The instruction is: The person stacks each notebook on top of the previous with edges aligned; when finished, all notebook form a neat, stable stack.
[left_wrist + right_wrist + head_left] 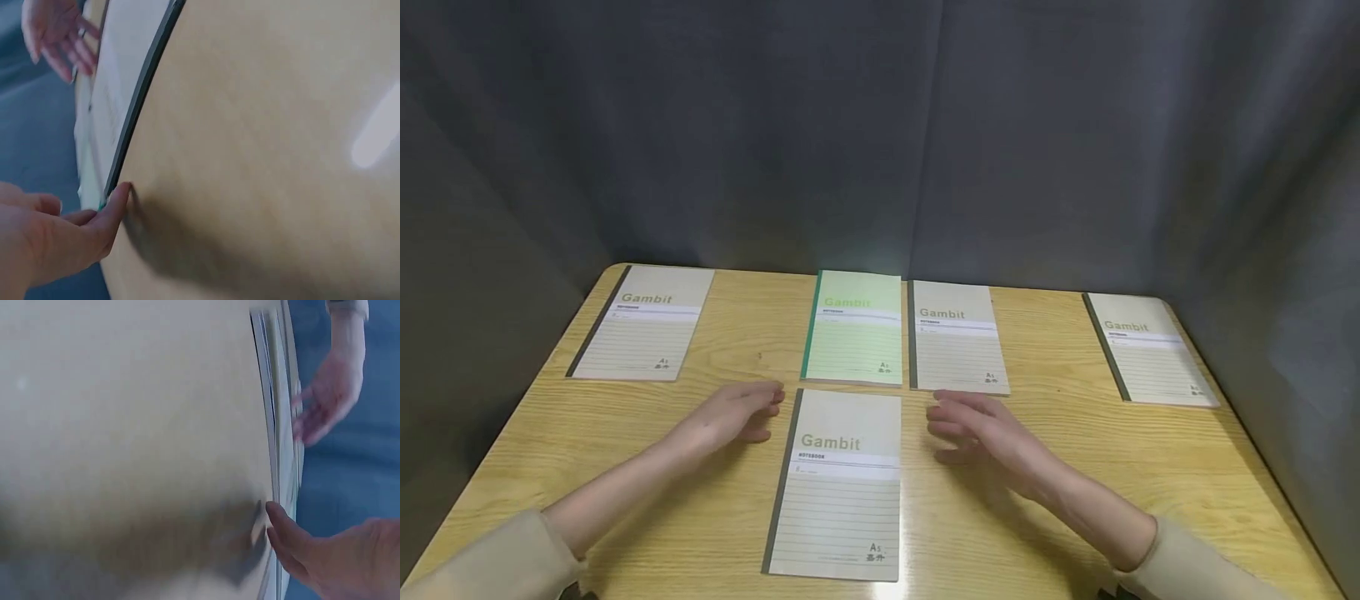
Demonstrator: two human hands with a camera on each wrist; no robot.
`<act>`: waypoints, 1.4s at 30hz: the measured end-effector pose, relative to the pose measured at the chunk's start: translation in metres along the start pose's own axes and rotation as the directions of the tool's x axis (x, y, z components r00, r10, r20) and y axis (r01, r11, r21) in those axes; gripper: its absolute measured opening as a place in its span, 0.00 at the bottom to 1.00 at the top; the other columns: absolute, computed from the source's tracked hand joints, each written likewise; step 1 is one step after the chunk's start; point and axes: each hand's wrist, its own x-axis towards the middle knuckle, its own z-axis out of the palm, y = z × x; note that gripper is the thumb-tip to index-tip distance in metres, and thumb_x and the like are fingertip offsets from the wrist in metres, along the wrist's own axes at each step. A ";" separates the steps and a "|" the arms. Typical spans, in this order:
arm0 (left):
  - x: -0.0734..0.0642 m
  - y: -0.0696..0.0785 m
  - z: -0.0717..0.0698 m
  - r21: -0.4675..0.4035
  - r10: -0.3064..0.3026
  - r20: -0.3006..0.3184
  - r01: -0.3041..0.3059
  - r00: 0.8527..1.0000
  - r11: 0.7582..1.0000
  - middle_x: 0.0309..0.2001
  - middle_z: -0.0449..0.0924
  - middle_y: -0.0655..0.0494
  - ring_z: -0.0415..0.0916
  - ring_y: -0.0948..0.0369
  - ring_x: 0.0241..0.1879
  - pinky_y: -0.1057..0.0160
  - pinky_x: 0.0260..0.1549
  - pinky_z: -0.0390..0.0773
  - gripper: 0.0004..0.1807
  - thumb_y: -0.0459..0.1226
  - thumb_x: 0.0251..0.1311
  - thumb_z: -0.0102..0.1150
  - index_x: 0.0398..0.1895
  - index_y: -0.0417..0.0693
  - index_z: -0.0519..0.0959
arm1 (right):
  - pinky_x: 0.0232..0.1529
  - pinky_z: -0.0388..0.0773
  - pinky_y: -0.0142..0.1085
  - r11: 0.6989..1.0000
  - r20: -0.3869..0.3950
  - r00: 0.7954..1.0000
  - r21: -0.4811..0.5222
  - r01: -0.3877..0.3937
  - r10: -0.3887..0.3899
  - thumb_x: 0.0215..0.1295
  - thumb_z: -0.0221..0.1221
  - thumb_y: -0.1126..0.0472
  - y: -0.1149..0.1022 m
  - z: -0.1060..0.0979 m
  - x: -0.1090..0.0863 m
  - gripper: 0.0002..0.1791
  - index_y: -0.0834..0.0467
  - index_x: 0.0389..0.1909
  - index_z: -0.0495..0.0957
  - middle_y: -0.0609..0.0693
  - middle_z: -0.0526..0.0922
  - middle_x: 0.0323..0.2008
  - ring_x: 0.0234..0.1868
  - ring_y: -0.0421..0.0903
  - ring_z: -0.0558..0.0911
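A notebook (838, 504) with a white cover, dark spine and the word Gambit lies flat at the front middle of the wooden table. My left hand (722, 421) is just left of its upper corner, fingers loosely extended and holding nothing. On the other side, right of the same notebook, my right hand (988, 429) hovers with relaxed fingers, also holding nothing. In the left wrist view, the thumb of the left hand (59, 240) comes close to the dark spine (140, 94). The right wrist view has the right hand (328, 553) near the table's surface, by the notebooks' edges.
Behind the front notebook lie a green-tinted notebook (853, 333) and a white notebook (958, 342), side by side. Another white notebook (643, 325) is at the far left, and one more notebook (1150, 354) at the far right. A dark curtain (880, 133) hangs behind the table (1045, 350).
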 end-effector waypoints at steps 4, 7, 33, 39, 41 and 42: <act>-0.010 -0.005 0.009 -0.082 0.006 0.006 -0.006 1.000 0.997 0.78 0.59 0.33 0.63 0.39 0.76 0.58 0.55 0.86 0.31 0.41 0.80 0.39 0.77 0.29 0.58 | 0.69 0.76 0.56 0.997 0.021 1.000 0.082 -0.007 0.005 0.78 0.51 0.50 0.005 0.026 -0.008 0.40 0.68 0.79 0.49 0.71 0.54 0.79 0.80 0.67 0.57; -0.014 -0.006 0.014 -0.175 0.005 0.023 -0.001 1.000 0.985 0.79 0.55 0.33 0.61 0.37 0.76 0.56 0.54 0.87 0.31 0.39 0.78 0.41 0.77 0.28 0.56 | 0.69 0.75 0.58 0.993 0.013 1.000 0.116 -0.007 0.005 0.77 0.53 0.49 0.005 0.042 -0.011 0.42 0.69 0.79 0.48 0.70 0.51 0.80 0.81 0.68 0.54; -0.012 -0.016 0.020 -0.092 0.011 0.100 -0.002 0.995 0.996 0.45 0.86 0.44 0.86 0.58 0.47 0.58 0.52 0.87 0.35 0.32 0.68 0.60 0.72 0.21 0.60 | 0.63 0.82 0.46 0.999 -0.035 0.999 0.044 -0.001 0.003 0.71 0.53 0.65 0.014 0.065 -0.012 0.39 0.75 0.78 0.49 0.71 0.70 0.71 0.61 0.56 0.83; -0.007 0.007 0.014 -0.128 0.051 0.088 -0.039 0.995 0.991 0.44 0.85 0.46 0.86 0.62 0.38 0.62 0.43 0.89 0.32 0.34 0.77 0.49 0.78 0.29 0.55 | 0.50 0.85 0.37 0.995 -0.031 0.995 -0.025 0.092 -0.093 0.68 0.55 0.68 0.006 0.057 -0.007 0.44 0.64 0.82 0.47 0.67 0.73 0.66 0.46 0.45 0.85; -0.002 0.016 0.011 -0.140 0.067 0.055 -0.059 0.996 0.988 0.46 0.86 0.44 0.85 0.62 0.36 0.63 0.39 0.88 0.31 0.36 0.79 0.46 0.80 0.34 0.54 | 0.54 0.85 0.41 0.994 -0.051 0.993 -0.012 0.106 -0.107 0.68 0.56 0.69 -0.003 0.054 -0.001 0.45 0.58 0.83 0.47 0.64 0.73 0.66 0.49 0.46 0.86; 0.001 0.021 0.010 -0.138 0.081 0.038 -0.075 0.996 0.987 0.47 0.86 0.44 0.85 0.62 0.35 0.63 0.39 0.88 0.32 0.38 0.80 0.44 0.81 0.36 0.53 | 0.56 0.85 0.42 0.993 -0.068 0.991 -0.004 0.117 -0.117 0.69 0.56 0.69 -0.008 0.052 0.002 0.45 0.56 0.83 0.47 0.63 0.73 0.66 0.50 0.47 0.86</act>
